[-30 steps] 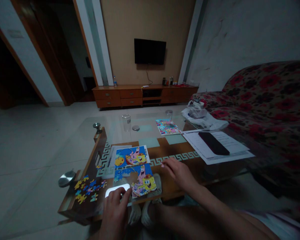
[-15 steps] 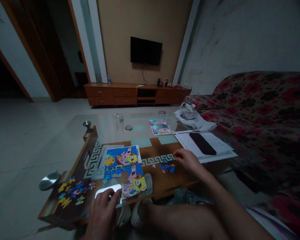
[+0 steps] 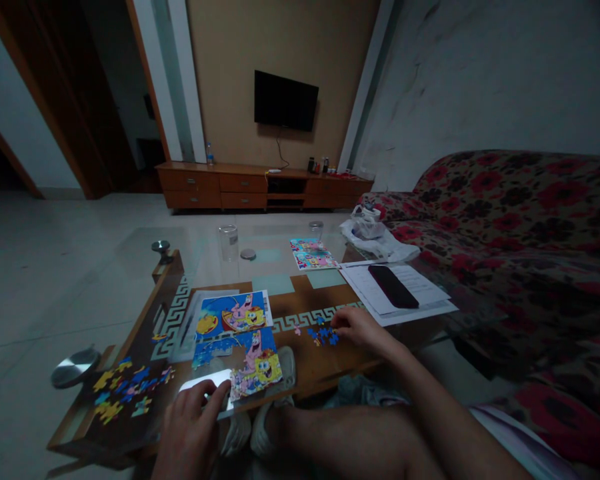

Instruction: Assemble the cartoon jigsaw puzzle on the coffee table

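Note:
On the glass coffee table lies a partly assembled cartoon jigsaw puzzle (image 3: 263, 363), its lower left part unfilled. A matching printed picture (image 3: 235, 312) sits just beyond it. My left hand (image 3: 193, 413) rests at the puzzle's lower left edge, fingers bent, thumb apart from the index finger and close to the joined pieces; nothing shows in it. My right hand (image 3: 357, 327) hovers low at the right side of a small heap of loose blue puzzle pieces (image 3: 325, 335). Its fingers are bent, with a gap between thumb and index finger. More loose pieces (image 3: 130, 387) are spread at the table's left end.
Papers with a black phone (image 3: 393, 287) lie to the right, near a white plastic bag (image 3: 375, 237). An upturned glass (image 3: 228, 242), a round lid (image 3: 248, 254) and another colourful picture sheet (image 3: 313, 255) stand farther back. A flowered sofa (image 3: 520, 193) borders the right side.
My right hand has come down and left, closer to the loose blue pieces. My left hand keeps its place by the puzzle. The whole view has shifted slightly.

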`<state>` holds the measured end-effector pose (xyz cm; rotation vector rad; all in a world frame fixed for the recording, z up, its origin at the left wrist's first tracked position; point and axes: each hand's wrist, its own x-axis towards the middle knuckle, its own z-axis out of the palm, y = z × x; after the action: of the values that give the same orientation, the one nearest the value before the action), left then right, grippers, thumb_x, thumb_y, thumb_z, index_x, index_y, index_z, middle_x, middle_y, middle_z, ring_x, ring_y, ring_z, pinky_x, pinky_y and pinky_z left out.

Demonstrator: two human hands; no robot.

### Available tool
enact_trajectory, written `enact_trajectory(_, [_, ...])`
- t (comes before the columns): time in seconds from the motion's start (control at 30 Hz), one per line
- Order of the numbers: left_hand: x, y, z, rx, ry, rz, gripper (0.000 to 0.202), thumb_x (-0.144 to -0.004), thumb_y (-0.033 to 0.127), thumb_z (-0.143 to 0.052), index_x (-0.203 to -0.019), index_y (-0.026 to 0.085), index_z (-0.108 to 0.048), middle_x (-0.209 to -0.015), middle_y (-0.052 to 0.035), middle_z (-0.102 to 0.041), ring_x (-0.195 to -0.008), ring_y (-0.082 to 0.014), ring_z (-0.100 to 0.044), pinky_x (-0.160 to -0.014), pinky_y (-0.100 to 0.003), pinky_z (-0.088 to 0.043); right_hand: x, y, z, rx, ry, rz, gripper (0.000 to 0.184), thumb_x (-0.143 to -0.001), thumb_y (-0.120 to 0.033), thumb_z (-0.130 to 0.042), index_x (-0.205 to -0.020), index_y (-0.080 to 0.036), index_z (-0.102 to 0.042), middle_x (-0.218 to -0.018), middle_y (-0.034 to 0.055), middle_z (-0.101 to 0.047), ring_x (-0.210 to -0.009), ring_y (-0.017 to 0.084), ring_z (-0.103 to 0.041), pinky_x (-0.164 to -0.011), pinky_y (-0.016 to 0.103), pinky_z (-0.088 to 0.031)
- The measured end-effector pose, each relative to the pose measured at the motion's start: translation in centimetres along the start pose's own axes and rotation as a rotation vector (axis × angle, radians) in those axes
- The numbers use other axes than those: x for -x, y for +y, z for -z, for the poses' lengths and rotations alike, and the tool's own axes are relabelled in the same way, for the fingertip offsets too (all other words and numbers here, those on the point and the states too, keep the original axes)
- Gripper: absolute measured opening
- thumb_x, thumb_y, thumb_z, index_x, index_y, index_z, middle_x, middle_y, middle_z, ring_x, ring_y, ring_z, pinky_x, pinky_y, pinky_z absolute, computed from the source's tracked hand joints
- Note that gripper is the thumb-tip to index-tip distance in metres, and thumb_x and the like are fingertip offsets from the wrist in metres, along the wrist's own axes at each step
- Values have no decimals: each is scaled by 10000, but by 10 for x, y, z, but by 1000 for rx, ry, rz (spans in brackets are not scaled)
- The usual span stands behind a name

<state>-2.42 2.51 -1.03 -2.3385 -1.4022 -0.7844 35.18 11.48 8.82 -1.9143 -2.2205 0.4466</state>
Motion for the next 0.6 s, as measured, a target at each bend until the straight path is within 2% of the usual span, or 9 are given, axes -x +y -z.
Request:
enact_trajectory(0.27, [1, -1, 0, -3, 11, -17, 429, -747, 82, -526, -1140, 222, -623, -988, -75, -634, -866, -211, -582, -678, -289, -447, 0, -7, 0, 62, 58, -43, 105, -738, -89, -617, -749, -177, -672, -787, 46, -662, -762, 195, -586, -658, 269, -369])
enact_trajectory(0.43, [3, -2, -2, 10, 9, 5, 414, -743, 137, -550, -1135, 239, -638, -991, -76, -647, -874, -221, -594, -682, -298, -456, 3, -24, -3, 21, 57, 48, 109, -755, -86, -620, -770, -173, -682, -830, 44, -660, -799, 187, -589, -707, 262, -396])
enact_trajectory(0.6, [2, -2, -2, 15, 20, 2, 433, -742, 114, -528, -1140, 248, -633, -991, -70, -643, -875, -216, -591, -686, -291, -453, 7, -46, -10, -40, 15, 137, 109, -770, -105, -651, -803, -188, -714, -825, 35, -672, -801, 183, -599, -725, 264, -419])
